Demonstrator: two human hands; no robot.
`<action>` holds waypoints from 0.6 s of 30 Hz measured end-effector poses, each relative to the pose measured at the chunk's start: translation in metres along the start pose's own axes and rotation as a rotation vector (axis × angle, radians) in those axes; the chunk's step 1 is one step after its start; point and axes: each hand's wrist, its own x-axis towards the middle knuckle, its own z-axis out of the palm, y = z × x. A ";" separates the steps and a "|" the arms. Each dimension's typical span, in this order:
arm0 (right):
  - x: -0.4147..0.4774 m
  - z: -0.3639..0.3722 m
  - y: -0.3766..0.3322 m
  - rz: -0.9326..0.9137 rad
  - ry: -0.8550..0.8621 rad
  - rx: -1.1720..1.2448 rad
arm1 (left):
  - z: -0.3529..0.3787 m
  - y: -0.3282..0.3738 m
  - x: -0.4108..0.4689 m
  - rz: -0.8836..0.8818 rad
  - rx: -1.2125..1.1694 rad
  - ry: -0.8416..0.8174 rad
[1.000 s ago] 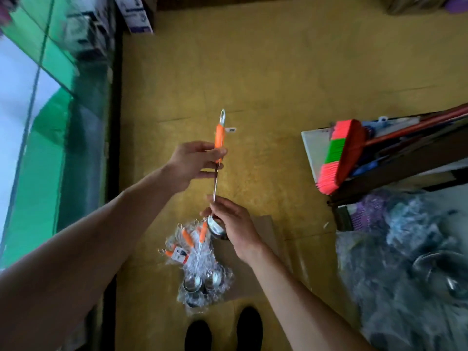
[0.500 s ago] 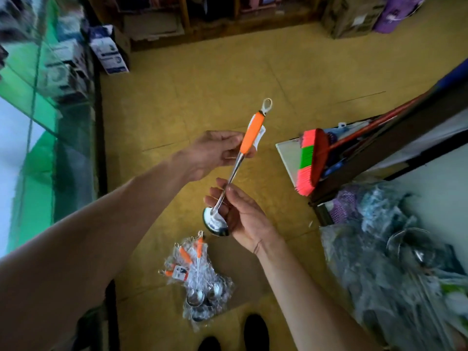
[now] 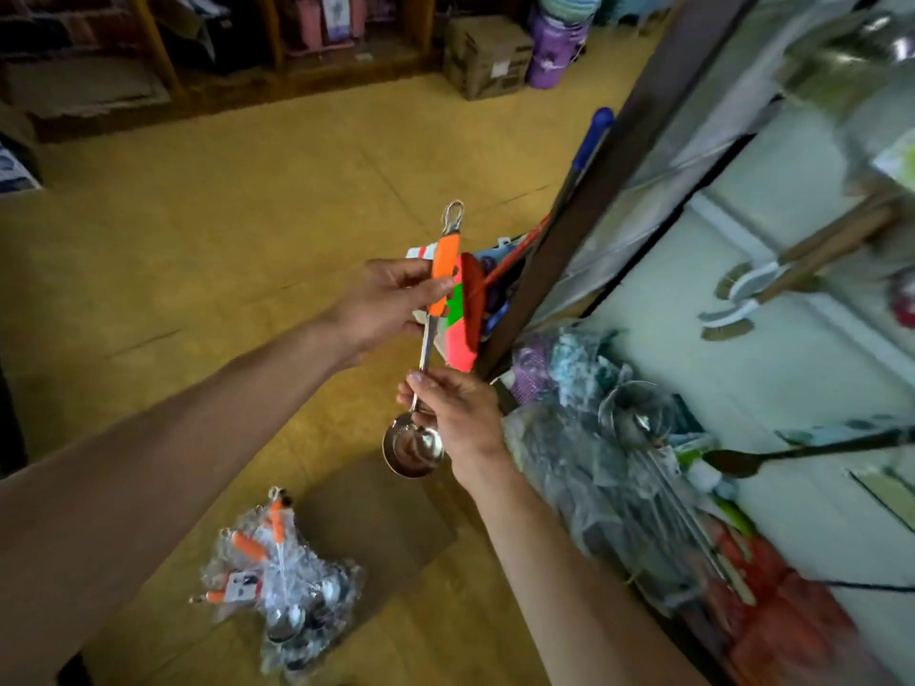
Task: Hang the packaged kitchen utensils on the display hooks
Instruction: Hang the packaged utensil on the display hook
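head view, and we're mid-carry: our left hand (image 3: 391, 299) pinches the orange grip of a ladle (image 3: 443, 269), thumb and fingers clamped round it. our right hand (image 3: 460, 413) has its fingers curled on the steel shaft just above the bowl. the ladle is up in the air between both hands, hanging loop on top, bowl down, tilted a little. it sits in front of a bright broom head (image 3: 463, 314) and near the dark post (image 3: 594, 190) of the display.

progress, as we judge it: this one is picked out but not hung, with no hook through the loop. down by our feet a clear bag of ladles (image 3: 282, 581) lies on the floor, more orange grips inside, so plenty is left to do. the pale display wall (image 3: 742, 388) on the right already carries brushes (image 3: 742, 294). the hooks themselves are too blurred to pick out.

round the room: yellow floor (image 3: 198, 240), a flat cardboard sheet (image 3: 376, 517) just beside the bag, a heap of wrapped steel utensils (image 3: 619, 462) at the foot of the wall, and a cardboard box (image 3: 482, 56) by wooden shelving at the far side.
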 end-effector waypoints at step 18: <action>-0.174 -0.346 -0.035 -0.303 0.441 0.225 | 0.408 0.061 -0.059 0.068 0.049 -0.435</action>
